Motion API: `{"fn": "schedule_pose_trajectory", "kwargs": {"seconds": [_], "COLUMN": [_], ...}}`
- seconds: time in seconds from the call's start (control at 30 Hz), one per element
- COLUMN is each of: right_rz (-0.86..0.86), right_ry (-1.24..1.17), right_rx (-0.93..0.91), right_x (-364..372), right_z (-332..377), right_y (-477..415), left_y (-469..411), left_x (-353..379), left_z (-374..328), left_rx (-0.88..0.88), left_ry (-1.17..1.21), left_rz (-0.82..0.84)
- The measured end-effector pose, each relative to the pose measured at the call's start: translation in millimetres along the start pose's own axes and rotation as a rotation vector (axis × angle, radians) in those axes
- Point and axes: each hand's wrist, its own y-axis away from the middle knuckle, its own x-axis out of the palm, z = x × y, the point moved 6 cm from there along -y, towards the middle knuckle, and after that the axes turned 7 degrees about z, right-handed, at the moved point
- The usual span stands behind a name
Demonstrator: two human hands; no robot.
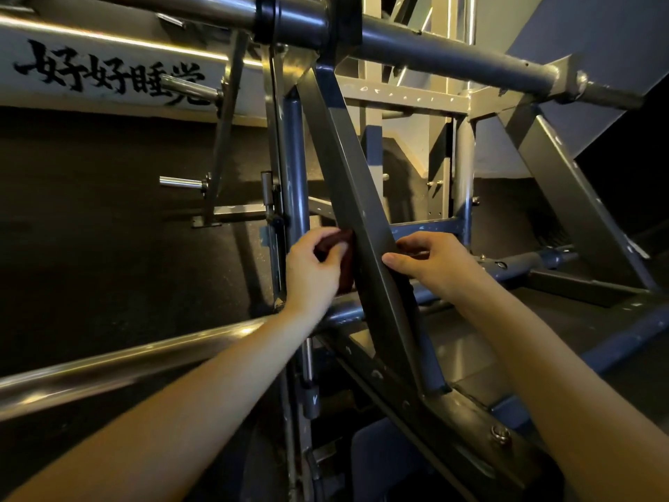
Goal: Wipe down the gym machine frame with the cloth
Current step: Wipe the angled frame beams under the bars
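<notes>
Your left hand [311, 269] pinches the dark red cloth [345, 273] against the grey diagonal frame bar [347, 168], on its 9 o'clock side. Your right hand [434, 262] curls around the bar at 3 o'clock. The cloth looks soft and light, so hold it bunched; the bar is surely rigid.

Painted metal frame [347, 168] — scuffed, semi-glossy

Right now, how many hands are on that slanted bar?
2. The left hand holds a dark red cloth against the slanted bar from the left; the right hand grips its right edge.
</notes>
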Motion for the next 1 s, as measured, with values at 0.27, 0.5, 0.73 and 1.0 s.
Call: {"fn": "schedule_pose_trajectory", "kwargs": {"seconds": [0.27, 0.5, 0.73, 1.0], "right_rz": [0.001, -0.017, -0.018, -0.016], "right_ry": [-0.013, -0.019, -0.012, -0.055], "right_rx": [0.005, -0.001, 0.013, 0.027], "right_x": [2.0, 5.1, 5.4, 6.4], "right_z": [0.8, 2.4, 1.0, -0.6], "right_y": [-0.2, 6.3, 6.7, 10.3], "left_y": [72.4, 55.7, 8.9, -68.4], "left_x": [14.0, 10.6, -16.0, -11.3], "left_z": [4.4, 1.5, -51.6, -91.4], "left_rx": [0.017, 0.021, 0.166, 0.430], "left_ry": [-0.034, -0.016, -0.060, -0.433], "left_rz": [0.153, 0.103, 0.051, 0.158]}}
